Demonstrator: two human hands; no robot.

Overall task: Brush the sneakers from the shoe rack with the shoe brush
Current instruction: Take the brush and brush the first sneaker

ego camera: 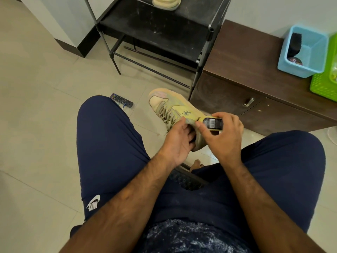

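A pale yellow-and-peach sneaker is held above the floor between my knees, toe pointing away. My left hand grips it with fingers inside the collar. My right hand is shut on a small black shoe brush, which presses against the sneaker's side near the heel. The second sneaker, seen from its pale sole, lies on the upper shelf of the black shoe rack ahead.
A dark brown low cabinet stands right of the rack, with a blue basket and a green basket on top. A remote control lies on the tiled floor by my left knee. I sit in dark blue shorts.
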